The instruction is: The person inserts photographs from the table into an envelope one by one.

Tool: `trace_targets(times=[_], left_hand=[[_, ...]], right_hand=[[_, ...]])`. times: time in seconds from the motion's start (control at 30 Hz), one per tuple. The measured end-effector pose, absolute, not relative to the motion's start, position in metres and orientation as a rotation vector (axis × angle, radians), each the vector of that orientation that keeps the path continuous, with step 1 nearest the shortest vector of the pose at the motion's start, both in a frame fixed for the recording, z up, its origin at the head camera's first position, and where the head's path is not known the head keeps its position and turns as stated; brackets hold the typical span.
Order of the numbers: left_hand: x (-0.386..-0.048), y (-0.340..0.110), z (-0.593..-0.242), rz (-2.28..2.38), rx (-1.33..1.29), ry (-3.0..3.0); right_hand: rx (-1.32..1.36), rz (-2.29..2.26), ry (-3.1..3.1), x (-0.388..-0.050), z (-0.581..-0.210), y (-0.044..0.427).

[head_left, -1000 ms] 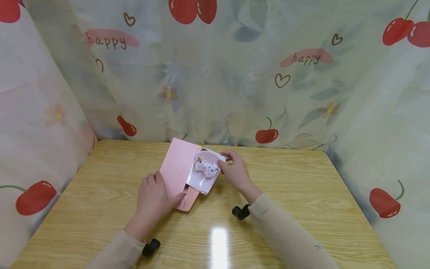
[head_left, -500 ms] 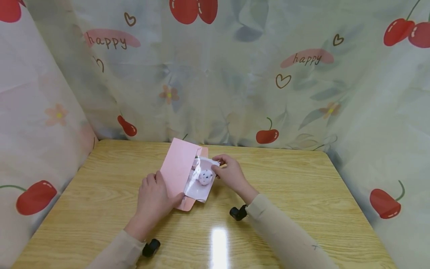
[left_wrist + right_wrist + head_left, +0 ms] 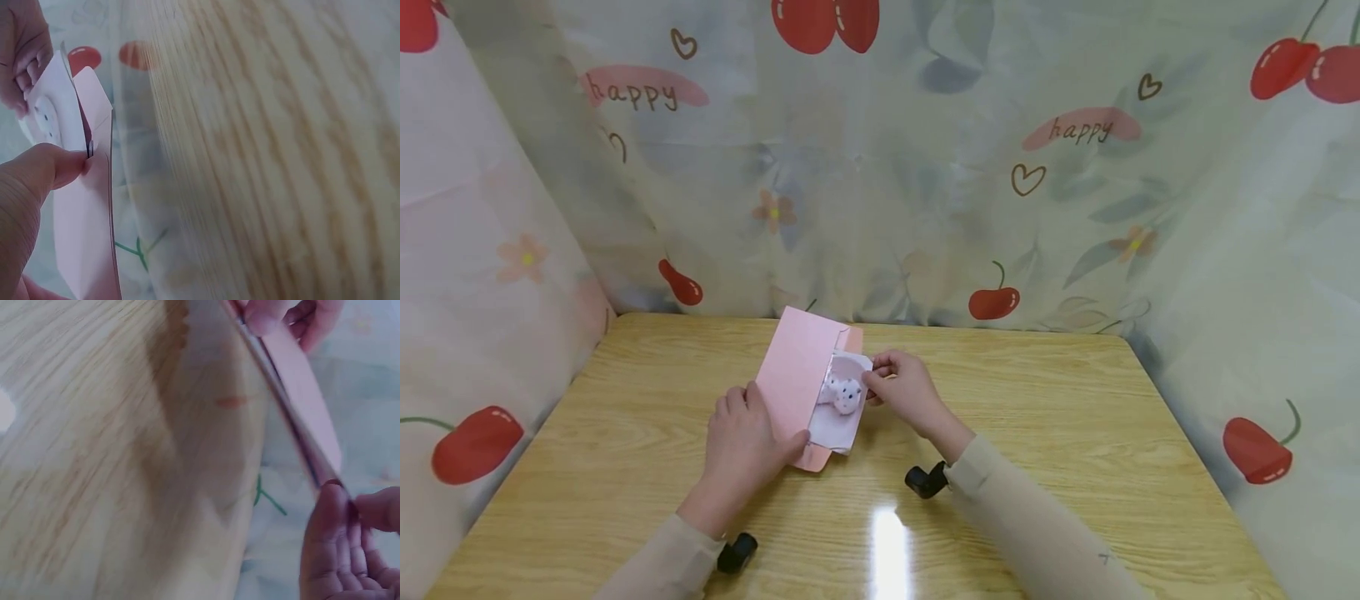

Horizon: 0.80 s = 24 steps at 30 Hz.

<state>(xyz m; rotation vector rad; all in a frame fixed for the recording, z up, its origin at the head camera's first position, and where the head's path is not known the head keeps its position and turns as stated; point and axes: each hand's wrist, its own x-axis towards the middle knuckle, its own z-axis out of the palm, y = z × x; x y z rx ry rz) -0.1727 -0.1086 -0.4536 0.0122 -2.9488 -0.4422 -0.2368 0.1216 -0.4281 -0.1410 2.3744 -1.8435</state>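
A pink envelope is held tilted over the table, its open side facing right. My left hand grips its lower left part, with the thumb lying across the front near the opening, as the left wrist view shows on the envelope. Partly inside the envelope is a white card with a picture of a round, dark-spotted white figure. My right hand pinches the card's upper right edge between thumb and fingers. In the right wrist view, fingers of the right hand close on the edge. The card's left part is hidden in the envelope.
A wooden table lies beneath both hands. Behind it hangs a curtain printed with cherries, hearts and flowers, which also closes off both sides. Black wrist devices sit under the sleeves.
The right hand has moved left and slightly down with the card, so more of it is inside the envelope. The left hand and envelope have stayed nearly still.
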Motion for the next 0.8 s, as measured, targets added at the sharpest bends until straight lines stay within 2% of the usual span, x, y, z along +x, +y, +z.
trace_targets(times=[0.13,0.3,0.5,0.8], left_hand=[[-0.173,-0.108,-0.454,-0.447,0.003,-2.948],[-0.172,-0.105,-0.453,-0.450,-0.032,-2.930],[-0.169,-0.101,-0.452,-0.474,-0.020,-2.942],[-0.167,-0.098,-0.454,-0.481,-0.050,-2.894]], right_hand=[[-0.121,-1.765,2.422,-0.235,-0.424,0.117],[0.033,-1.711,2.484,-0.239,-0.421,0.112],[0.152,-1.825,2.376,-0.248,-0.428,0.108],[0.081,-1.902,2.254,-0.250,-0.436,0.095]])
